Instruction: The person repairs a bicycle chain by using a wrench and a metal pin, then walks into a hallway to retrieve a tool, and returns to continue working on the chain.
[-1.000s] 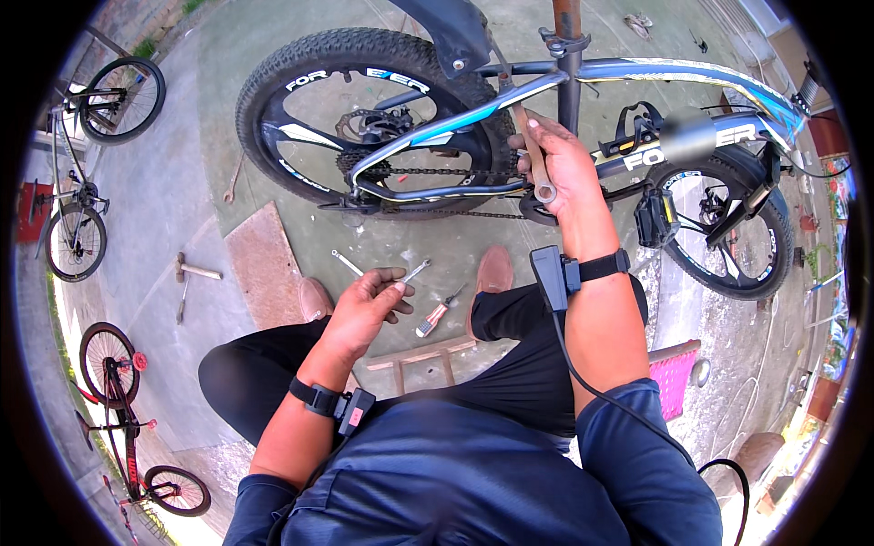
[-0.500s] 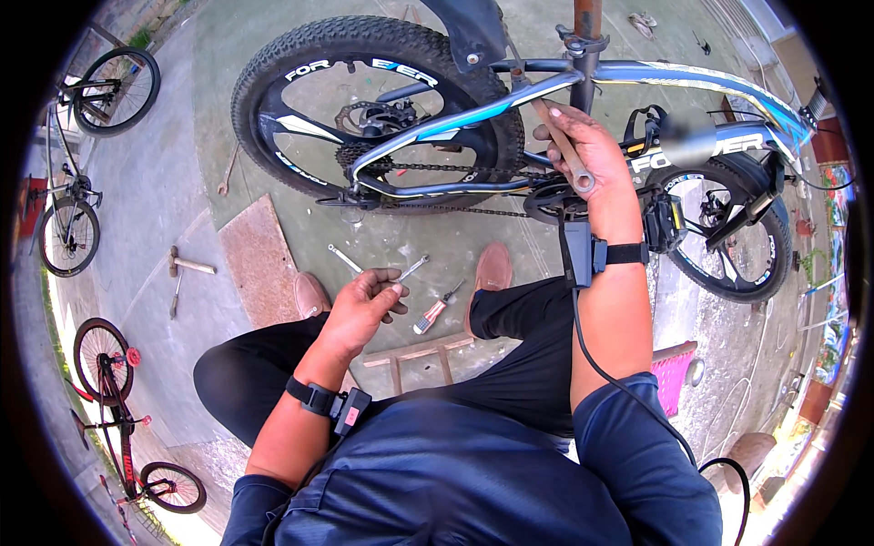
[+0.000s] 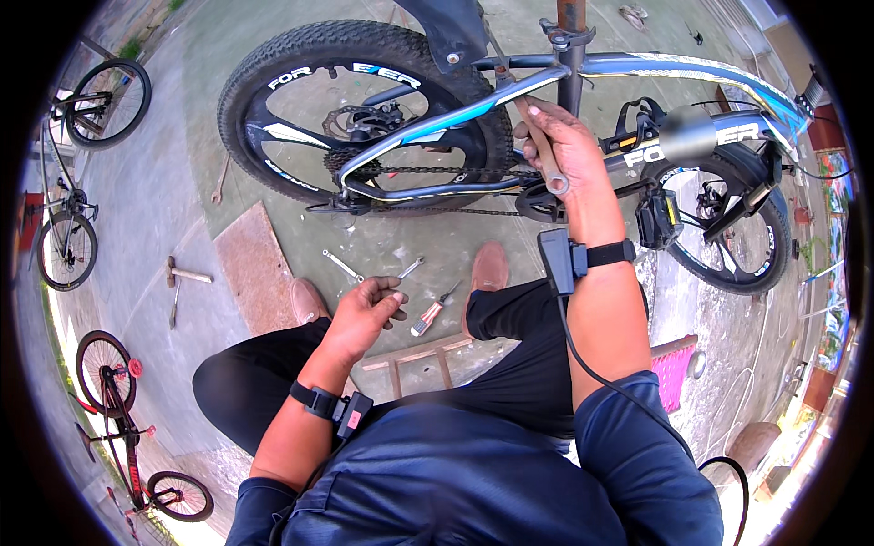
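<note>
A person's left hand (image 3: pixel 369 312), half-curled, hung near a small wrench (image 3: pixel 412 267) (whether it held anything could not be told), while farther out the right hand (image 3: pixel 576 156) gripped a long wrench (image 3: pixel 547 162) beside a blue bicycle frame (image 3: pixel 455 118).

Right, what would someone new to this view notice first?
Likely the big blue-and-black bicycle spanning the upper middle, its chunky rear wheel toward the left. Next, the worn wrench in the right hand, over the bicycle's middle. Then the bright pink object, lower right.
</note>
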The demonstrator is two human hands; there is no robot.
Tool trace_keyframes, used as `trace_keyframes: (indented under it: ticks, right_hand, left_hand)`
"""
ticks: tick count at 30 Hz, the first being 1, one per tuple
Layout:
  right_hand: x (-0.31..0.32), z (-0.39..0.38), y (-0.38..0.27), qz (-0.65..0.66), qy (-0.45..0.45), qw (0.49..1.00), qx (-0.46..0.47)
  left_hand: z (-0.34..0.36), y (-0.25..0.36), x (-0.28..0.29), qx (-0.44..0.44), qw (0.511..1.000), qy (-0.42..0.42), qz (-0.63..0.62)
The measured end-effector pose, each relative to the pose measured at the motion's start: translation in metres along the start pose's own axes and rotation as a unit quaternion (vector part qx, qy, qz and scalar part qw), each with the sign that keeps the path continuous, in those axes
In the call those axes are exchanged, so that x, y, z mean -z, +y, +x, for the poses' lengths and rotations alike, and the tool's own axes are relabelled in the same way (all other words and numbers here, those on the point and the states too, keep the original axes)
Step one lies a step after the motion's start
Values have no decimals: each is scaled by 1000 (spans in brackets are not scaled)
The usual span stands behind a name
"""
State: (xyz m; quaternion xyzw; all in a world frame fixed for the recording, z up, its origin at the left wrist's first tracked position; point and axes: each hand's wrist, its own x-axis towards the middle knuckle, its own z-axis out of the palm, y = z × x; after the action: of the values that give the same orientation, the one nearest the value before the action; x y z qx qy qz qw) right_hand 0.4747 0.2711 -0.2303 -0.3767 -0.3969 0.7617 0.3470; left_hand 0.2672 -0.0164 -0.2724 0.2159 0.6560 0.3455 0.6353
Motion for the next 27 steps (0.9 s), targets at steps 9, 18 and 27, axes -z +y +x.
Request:
trace_keyframes:
  ticks: [9,18,27]
  right_hand:
    - [-26,-7,24,107,58,992,17]
    - [-28,-6,20,104,64,992,19]
    - [-56,-6,39,148,99,983,52]
  left_hand:
    - [2,-1,-7,5,1000,1,13]
    - [3,-8,-7,9,1000,0,26]
    - [3,-7,-10,14,999,-4,40]
